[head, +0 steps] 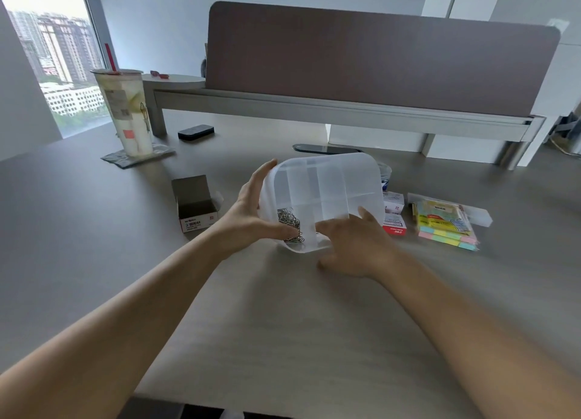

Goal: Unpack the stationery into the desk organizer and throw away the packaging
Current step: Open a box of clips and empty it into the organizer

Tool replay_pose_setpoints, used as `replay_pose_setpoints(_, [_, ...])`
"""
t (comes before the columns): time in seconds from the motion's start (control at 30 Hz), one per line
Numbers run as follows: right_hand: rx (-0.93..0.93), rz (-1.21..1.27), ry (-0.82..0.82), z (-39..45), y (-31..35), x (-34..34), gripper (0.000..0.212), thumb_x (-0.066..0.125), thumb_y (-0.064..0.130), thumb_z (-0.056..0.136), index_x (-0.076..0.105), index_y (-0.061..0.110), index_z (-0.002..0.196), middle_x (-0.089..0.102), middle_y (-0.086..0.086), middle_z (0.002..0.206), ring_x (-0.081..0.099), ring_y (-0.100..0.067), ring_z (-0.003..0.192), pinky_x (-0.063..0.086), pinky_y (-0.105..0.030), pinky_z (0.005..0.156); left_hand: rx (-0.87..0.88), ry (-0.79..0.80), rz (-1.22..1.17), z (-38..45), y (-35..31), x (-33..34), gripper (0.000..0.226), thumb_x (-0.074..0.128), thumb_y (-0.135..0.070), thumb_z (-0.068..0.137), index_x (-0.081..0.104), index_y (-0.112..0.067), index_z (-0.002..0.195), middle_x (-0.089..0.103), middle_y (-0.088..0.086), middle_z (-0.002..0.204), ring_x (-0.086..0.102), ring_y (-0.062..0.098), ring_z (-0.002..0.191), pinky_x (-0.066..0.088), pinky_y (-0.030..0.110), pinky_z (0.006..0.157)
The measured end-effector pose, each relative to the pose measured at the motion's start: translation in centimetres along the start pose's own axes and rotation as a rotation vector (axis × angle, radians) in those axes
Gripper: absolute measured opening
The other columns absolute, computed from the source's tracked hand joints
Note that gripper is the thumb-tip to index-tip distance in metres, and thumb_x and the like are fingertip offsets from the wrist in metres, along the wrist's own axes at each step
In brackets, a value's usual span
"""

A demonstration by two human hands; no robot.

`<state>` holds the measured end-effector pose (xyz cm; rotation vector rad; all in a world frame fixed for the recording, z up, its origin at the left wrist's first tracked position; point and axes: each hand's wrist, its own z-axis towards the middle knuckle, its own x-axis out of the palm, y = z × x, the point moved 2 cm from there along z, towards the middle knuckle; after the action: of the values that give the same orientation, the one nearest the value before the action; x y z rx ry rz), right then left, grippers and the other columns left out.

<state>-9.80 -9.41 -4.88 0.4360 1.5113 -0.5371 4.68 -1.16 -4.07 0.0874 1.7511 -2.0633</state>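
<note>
Between my hands: the desk organizer (323, 198), a clear divided tray, is tipped up toward me, its near edge on the surface (283, 324), its far edge raised.
Step in hand: I judge I am settling the paper clips (290, 225), which lie heaped in the near-left compartment, just beside my left thumb; the other compartments look empty.
Left hand: my left hand (251, 211) clasps the organizer's left wall, fingers reaching up along the side, thumb across the near corner.
Right hand: my right hand (352, 245) presses on the near-right corner, fingers spread and bent over the rim, palm low to the surface; it steadies more than it grips.
Left of my left hand: the paper clip box (196, 206) stands with its flap up, seemingly emptied, so it counts as packaging to throw away.
Right of my right hand: small staple boxes (394, 215), then a pack of sticky notes (443, 226), not yet unpacked.
Next move: lay the organizer flat gently so the clips stay put, then free one hand for the empty box or the next pack.
</note>
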Motion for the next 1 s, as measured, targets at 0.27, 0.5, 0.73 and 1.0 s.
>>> replay_pose_setpoints(0.27, [0.058, 0.061, 0.110, -0.1, 0.1, 0.1, 0.060, 0.048, 0.029, 0.075, 0.028, 0.027, 0.132, 0.040, -0.006, 0.140, 0.019, -0.026, 0.136, -0.011, -0.049, 0.112, 0.022, 0.014, 0.055, 0.2, 0.2, 0.2, 0.096, 0.074, -0.019, 0.046, 0.020, -0.056, 0.117, 0.018, -0.002, 0.141, 0.029, 0.029, 0.128, 0.039, 0.052, 0.102])
replay_pose_setpoints(0.5, [0.052, 0.112, 0.107, -0.2, 0.2, 0.4, 0.063, 0.049, 0.032, 0.076, 0.026, 0.028, 0.135, 0.036, 0.001, 0.143, 0.019, -0.027, 0.135, -0.011, -0.051, 0.112, 0.030, 0.005, 0.079, 0.3, 0.3, 0.1, 0.100, 0.074, -0.019, 0.046, 0.017, -0.053, 0.122, 0.018, -0.003, 0.141, 0.031, 0.028, 0.126, 0.039, 0.052, 0.102])
replay_pose_setpoints(0.73, [0.007, 0.157, 0.074, -0.4, -0.1, 0.2, 0.068, 0.055, 0.033, 0.074, 0.027, 0.027, 0.136, 0.032, 0.002, 0.138, 0.023, -0.024, 0.128, -0.007, -0.047, 0.113, 0.020, 0.010, 0.049, 0.6, 0.3, -0.2, 0.094, 0.074, -0.019, 0.047, 0.021, -0.055, 0.117, 0.019, -0.002, 0.141, 0.032, 0.030, 0.127, 0.040, 0.053, 0.101])
replay_pose_setpoints(1.0, [-0.061, 0.332, -0.081, -1.3, -0.4, 0.2, 0.072, 0.060, 0.063, 0.065, 0.046, 0.026, 0.125, 0.042, 0.007, 0.117, 0.029, -0.011, 0.110, 0.015, -0.025, 0.092, 0.018, 0.023, 0.042, 0.9, 0.4, -0.4, 0.091, 0.074, -0.020, 0.048, 0.022, -0.062, 0.111, 0.018, -0.005, 0.141, 0.031, 0.030, 0.127, 0.039, 0.053, 0.102])
